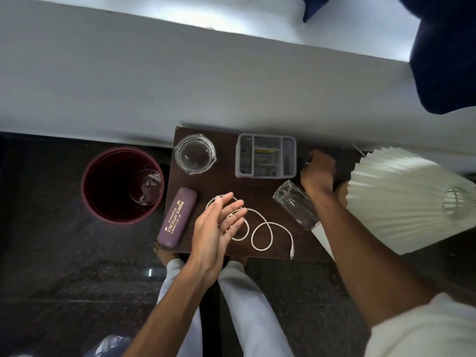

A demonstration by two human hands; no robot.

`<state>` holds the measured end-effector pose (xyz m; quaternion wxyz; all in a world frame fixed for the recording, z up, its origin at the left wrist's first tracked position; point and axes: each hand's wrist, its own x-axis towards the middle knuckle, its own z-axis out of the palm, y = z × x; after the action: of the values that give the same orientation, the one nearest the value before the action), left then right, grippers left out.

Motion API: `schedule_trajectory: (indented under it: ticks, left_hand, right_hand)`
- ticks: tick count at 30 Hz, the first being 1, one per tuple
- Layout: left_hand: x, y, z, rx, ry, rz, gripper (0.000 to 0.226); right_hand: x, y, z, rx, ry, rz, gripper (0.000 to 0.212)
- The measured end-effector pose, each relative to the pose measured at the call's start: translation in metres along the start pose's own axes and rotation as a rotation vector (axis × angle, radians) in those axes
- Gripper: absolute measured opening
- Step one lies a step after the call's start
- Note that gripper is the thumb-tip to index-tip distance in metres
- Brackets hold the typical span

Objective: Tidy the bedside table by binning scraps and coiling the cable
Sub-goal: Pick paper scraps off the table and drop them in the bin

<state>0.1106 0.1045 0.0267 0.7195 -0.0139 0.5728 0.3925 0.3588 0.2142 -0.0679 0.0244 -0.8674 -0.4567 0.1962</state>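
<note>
A white cable (262, 237) lies in loose loops on the dark wooden bedside table (226, 181), its plug end near the front edge. My left hand (219, 225) hovers open over the cable's left loops, fingers straight. At the back of the table, my right hand (318, 171) reaches between the grey organiser and the lamp; its fingers are curled, and whatever they touch is hidden. The maroon bin (121, 184) stands on the floor left of the table, with a few pale scraps at its bottom.
A glass ashtray (195, 157) and a grey compartment organiser (265, 155) sit at the table's back. A purple glasses case (177, 216) lies at the left, a clear glass (293, 204) by my right forearm. A pleated lampshade (407, 197) covers the right side.
</note>
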Motion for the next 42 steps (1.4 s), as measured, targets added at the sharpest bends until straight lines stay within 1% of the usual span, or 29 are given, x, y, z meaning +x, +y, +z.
schedule_trajectory:
  ticks: [5,8,14,16,19,21,24,26,28,31,37,39,42]
  left_hand:
    - [0.007,0.004,0.004,-0.011,0.017,0.002,0.040]
    - [0.011,0.008,0.006,-0.013,0.015,0.010,0.037]
    - [0.010,0.013,0.003,-0.004,-0.004,0.024,0.034]
    - [0.009,0.013,0.001,0.005,-0.010,0.026,0.033]
    - [0.007,0.014,-0.002,0.021,-0.022,0.021,0.031]
    - [0.005,0.013,-0.004,0.038,-0.031,0.014,0.031]
    - [0.003,0.014,-0.009,0.050,-0.045,0.004,0.030]
    - [0.000,0.016,-0.010,0.046,-0.060,0.005,0.028]
    - [-0.001,0.019,-0.011,0.055,-0.077,0.013,0.025]
    - [-0.001,0.026,-0.014,0.077,-0.097,0.041,0.023]
    - [0.000,0.056,-0.031,0.104,-0.109,0.126,0.027]
    - [0.002,0.066,-0.041,0.125,-0.090,0.156,0.024]
    - [0.006,0.078,-0.057,0.206,-0.055,0.208,0.018]
  right_hand:
    - [0.009,0.002,0.010,-0.133,-0.070,-0.024,0.022]
    - [0.011,0.006,0.014,-0.132,-0.039,-0.049,0.019]
    - [0.009,0.009,0.011,-0.051,-0.030,-0.035,0.023]
    - [0.005,0.006,0.006,0.012,0.003,-0.048,0.024]
    - [-0.011,0.000,-0.004,0.163,0.114,-0.087,0.019]
    - [-0.027,-0.005,-0.014,0.256,0.182,-0.073,0.017]
    - [-0.053,-0.016,-0.032,0.304,0.257,-0.079,0.013]
    - [-0.072,-0.027,-0.046,0.337,0.268,-0.109,0.014]
    - [-0.094,-0.043,-0.057,0.407,0.222,-0.152,0.016]
    - [-0.129,-0.070,-0.062,0.543,0.090,-0.195,0.018]
    - [-0.178,-0.118,-0.037,0.654,-0.175,-0.279,0.023]
    - [-0.188,-0.131,-0.024,0.673,-0.217,-0.302,0.024]
    - [-0.196,-0.149,-0.006,0.671,-0.234,-0.316,0.026]
